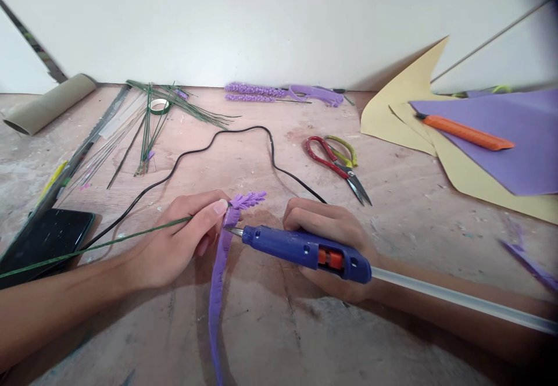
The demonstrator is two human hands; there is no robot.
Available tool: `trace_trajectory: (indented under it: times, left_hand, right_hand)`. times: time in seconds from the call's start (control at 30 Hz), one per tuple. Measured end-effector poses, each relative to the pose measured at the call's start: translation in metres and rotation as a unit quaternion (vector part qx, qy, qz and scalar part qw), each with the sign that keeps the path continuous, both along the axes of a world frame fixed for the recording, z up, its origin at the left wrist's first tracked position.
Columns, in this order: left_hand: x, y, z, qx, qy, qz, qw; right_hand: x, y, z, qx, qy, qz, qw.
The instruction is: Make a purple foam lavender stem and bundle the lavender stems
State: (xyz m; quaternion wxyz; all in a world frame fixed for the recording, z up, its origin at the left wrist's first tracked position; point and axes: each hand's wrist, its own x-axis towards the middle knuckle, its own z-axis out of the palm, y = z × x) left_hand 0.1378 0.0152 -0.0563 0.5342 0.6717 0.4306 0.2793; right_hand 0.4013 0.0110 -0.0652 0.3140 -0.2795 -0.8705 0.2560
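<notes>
The work surface is a worn, scuffed wooden table set against a plain white wall that fills the upper frame. At upper left, a cardboard tube lies on its side. Below it, at the left edge, a dark phone lies flat. To its upper right, a spread of loose green wires lies beside a roll of tape. A black cord snakes across the table from lower left toward centre. The left hand, at lower centre-left, has thumb and fingertips pinched together on a green wire stem that runs off the left edge. A purple fringed strip is partly wound at the stem's tip and trails down to the bottom edge. The metal nozzle of a blue glue gun touches this strip just beside the left thumb. The right hand, at lower centre-right, is closed around the gun. A clear glue stick projects from the gun's rear toward the right edge. At upper centre, finished purple sprigs lie along the wall. Right of centre, red-handled scissors lie touching yellow-green snips. At upper right, cream sheets lie under a purple sheet, which carries an orange knife.
</notes>
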Motion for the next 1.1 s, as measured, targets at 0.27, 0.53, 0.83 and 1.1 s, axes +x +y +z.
trace_trajectory:
  times: [0.27,0.53,0.83,1.1]
  left_hand:
    - [0.0,0.0,0.001,0.03,0.018,-0.013,0.999]
    - [0.001,0.0,0.004,0.052,0.024,0.024,0.998]
    - [0.001,0.002,0.005,-0.008,-0.07,0.073,0.995]
    - [0.004,-0.009,0.003,-0.065,-0.095,-0.029,0.993]
  right_hand:
    - [0.002,0.001,0.003,-0.02,-0.011,0.0,1.0]
    - [0.005,0.007,0.012,0.009,-0.051,0.017,0.998]
    - [0.05,0.036,0.059,0.007,-0.281,0.008,0.96]
    - [0.075,0.049,0.058,0.043,-0.358,-0.096,0.928]
